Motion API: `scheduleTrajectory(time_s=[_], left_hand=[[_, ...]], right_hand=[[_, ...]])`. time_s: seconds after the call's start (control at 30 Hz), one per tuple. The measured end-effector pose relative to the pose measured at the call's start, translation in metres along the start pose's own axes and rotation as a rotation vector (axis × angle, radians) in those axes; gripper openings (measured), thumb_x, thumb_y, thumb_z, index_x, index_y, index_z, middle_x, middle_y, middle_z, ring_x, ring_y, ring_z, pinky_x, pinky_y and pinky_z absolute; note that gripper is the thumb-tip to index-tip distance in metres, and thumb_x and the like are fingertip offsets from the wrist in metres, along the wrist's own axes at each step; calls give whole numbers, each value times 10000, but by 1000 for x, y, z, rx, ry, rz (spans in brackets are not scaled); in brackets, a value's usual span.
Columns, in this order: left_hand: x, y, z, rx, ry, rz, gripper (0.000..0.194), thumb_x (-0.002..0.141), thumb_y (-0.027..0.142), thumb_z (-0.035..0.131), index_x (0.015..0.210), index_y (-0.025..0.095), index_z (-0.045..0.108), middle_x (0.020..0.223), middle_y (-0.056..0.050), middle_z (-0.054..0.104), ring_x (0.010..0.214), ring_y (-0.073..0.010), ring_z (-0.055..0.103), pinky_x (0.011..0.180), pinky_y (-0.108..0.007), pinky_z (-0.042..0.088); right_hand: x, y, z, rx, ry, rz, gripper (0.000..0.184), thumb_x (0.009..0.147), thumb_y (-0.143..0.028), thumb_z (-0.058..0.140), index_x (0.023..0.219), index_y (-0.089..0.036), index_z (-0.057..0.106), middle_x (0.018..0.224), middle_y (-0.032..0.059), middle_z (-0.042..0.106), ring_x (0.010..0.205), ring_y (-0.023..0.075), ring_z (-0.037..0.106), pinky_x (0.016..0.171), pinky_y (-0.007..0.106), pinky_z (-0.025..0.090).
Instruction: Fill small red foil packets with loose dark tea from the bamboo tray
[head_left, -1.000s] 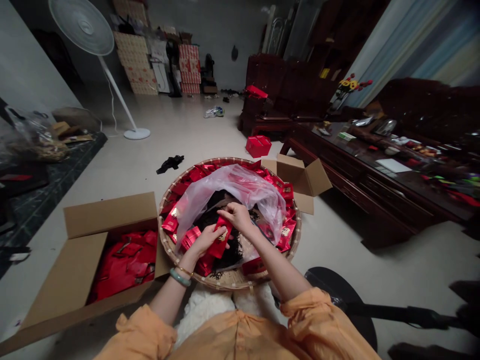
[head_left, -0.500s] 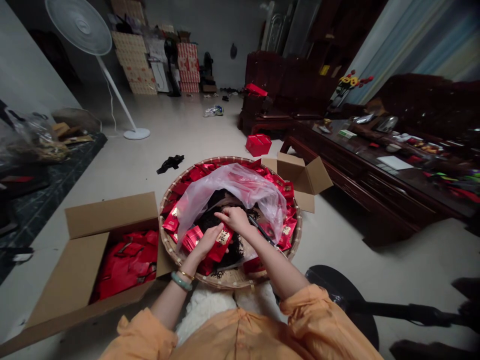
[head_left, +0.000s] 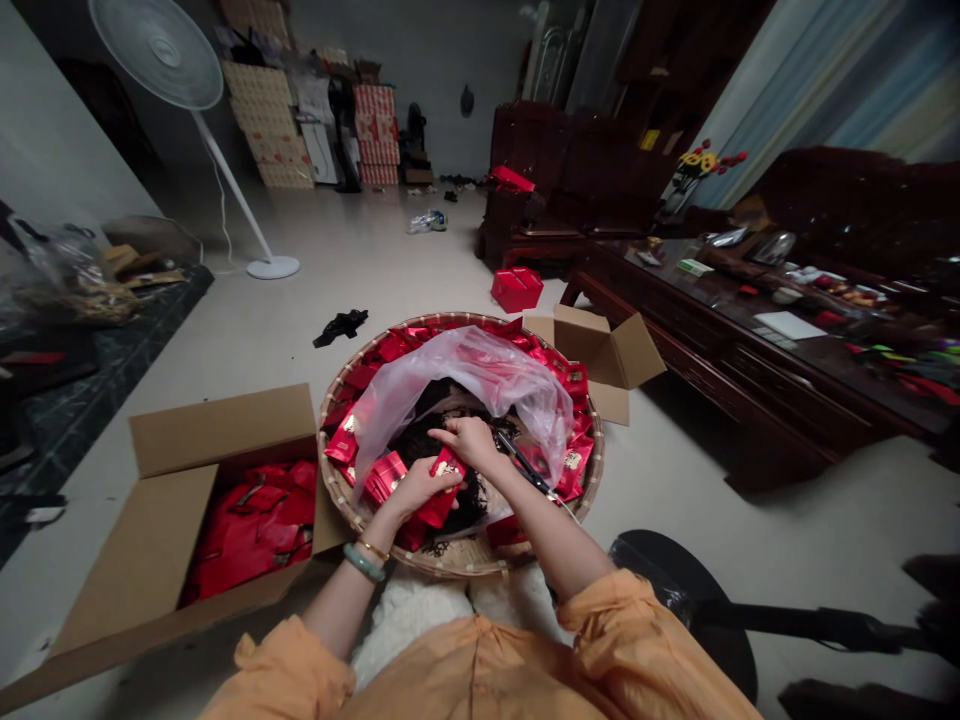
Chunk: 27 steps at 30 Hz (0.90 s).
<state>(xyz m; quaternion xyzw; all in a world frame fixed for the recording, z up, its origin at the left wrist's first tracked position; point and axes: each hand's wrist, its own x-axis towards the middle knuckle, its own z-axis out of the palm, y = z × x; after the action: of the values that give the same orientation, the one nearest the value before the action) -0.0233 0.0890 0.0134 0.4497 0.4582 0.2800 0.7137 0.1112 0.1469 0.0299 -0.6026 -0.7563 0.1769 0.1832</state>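
In the head view my left hand [head_left: 421,488] is closed around a small red packet [head_left: 441,505] with gold print, held tilted over a round woven basket [head_left: 330,470]. My right hand [head_left: 471,443] is bent at the packet's upper end, its fingers closed there and partly hidden. Beneath both hands lies a heap of dark, dry shreds resembling tea leaves [head_left: 472,500], inside an open clear plastic bag [head_left: 465,360]. Beside my right wrist rests a long black tool [head_left: 527,463] with a white cord. More red packets [head_left: 574,460] ring the bag in the basket.
An open carton [head_left: 172,540] full of red packets stands on the left. Another open carton [head_left: 607,350] and a red box [head_left: 516,289] lie beyond the basket. A dark wooden table [head_left: 720,320] runs along the right. A white standing fan [head_left: 274,267] is at the back left.
My left thumb and fingers have shifted slightly up and across the front of the packet, covering more of its gold print. My right hand has barely moved.
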Motion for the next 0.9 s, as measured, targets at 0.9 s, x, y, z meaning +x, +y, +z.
scheduleTrajectory(time_s=[0.9], left_hand=[[3, -19, -3, -105, 171, 89, 455, 607, 442, 750, 852, 121, 540, 785, -104, 707, 479, -149, 634, 441, -218, 465]], right_hand=[[-68, 90, -15, 44, 29, 254, 456, 778, -419, 613, 1146, -153, 571, 1080, 132, 635, 990, 261, 598, 835, 335, 448]])
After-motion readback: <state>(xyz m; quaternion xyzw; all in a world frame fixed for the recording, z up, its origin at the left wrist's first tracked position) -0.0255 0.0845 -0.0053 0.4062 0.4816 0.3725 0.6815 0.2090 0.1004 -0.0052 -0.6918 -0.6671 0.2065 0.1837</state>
